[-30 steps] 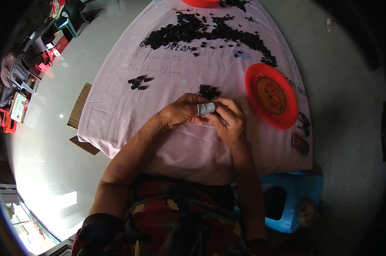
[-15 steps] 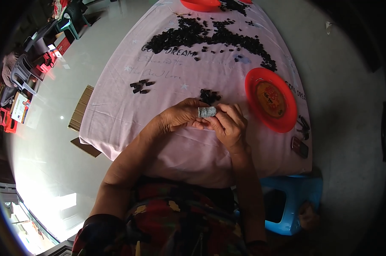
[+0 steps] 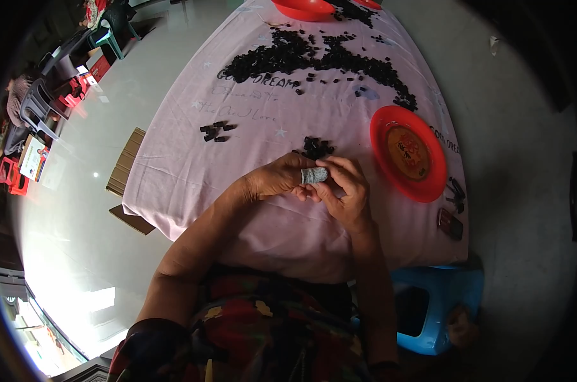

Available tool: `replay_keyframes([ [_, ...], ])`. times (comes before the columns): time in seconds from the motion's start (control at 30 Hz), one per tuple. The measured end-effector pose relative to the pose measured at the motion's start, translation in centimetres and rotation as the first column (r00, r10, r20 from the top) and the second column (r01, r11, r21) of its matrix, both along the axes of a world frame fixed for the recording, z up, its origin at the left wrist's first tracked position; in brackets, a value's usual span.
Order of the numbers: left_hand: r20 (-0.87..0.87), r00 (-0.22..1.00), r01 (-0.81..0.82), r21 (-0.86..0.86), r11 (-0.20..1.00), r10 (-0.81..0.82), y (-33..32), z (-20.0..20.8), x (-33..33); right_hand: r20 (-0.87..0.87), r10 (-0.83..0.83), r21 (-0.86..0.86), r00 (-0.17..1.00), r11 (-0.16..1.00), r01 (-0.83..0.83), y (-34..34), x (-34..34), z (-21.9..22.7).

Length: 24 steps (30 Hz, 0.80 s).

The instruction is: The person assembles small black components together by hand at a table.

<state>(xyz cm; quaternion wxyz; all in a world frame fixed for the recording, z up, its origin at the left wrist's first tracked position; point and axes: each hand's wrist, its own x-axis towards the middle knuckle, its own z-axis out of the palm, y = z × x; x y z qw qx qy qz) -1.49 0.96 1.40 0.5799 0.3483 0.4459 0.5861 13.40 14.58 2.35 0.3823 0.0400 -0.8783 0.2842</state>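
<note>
My left hand (image 3: 277, 179) and my right hand (image 3: 348, 192) meet over the near part of the pink cloth. A grey speckled wrap (image 3: 314, 176) covers my left thumb. The fingers of both hands are closed in a pinch, tip to tip; whatever sits between them is too small and hidden to make out. Just beyond the fingertips lies a little heap of small black cylindrical pieces (image 3: 316, 148). Farther left, several more black pieces (image 3: 218, 131) lie in a loose group.
A large spread of black pieces (image 3: 272, 58) covers the table's far part. To the right stand a red dish (image 3: 379, 137), black clippers-like tools (image 3: 455, 195) and a dark red rectangular object (image 3: 450, 225). A red bowl (image 3: 304, 9) is at the back, a blue stool (image 3: 451, 290) at the right.
The whole view has shifted slightly, so everything sits a little lower and to the right. Both hands stay together in the same pinch, with only slight finger movement.
</note>
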Motion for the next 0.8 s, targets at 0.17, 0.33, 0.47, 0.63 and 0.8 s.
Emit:
replay_keyframes([
  [0.17, -0.137, 0.99, -0.011, 0.054, 0.998, 0.018, 0.1, 0.2, 0.4, 0.047, 0.051, -0.075, 0.998, 0.996, -0.047, -0.1, 0.1, -0.2],
  [0.33, -0.237, 0.97, -0.04, 0.089, 0.995, 0.06, 0.2, 0.3, 0.6, 0.093, 0.201, -0.327, 0.975, 0.931, -0.161, -0.7, 0.3, 1.0],
  [0.47, -0.13, 0.985, -0.107, 0.085, 0.991, 0.118, 0.6, -1.3, 1.2, 0.135, 0.137, -0.335, 0.981, 0.938, -0.085, -0.8, -0.1, -0.1],
  [0.63, -0.124, 0.989, -0.069, 0.109, 0.992, 0.083, 0.7, -1.4, 1.5, 0.109, 0.016, -0.17, 0.994, 0.985, 0.003, -1.0, -0.6, -0.3],
  [0.8, -0.156, 0.98, -0.12, 0.015, 0.993, 0.121, 0.5, -0.9, 2.3, 0.111, 0.001, -0.168, 0.994, 0.986, 0.018, -1.0, -1.0, -0.3],
])
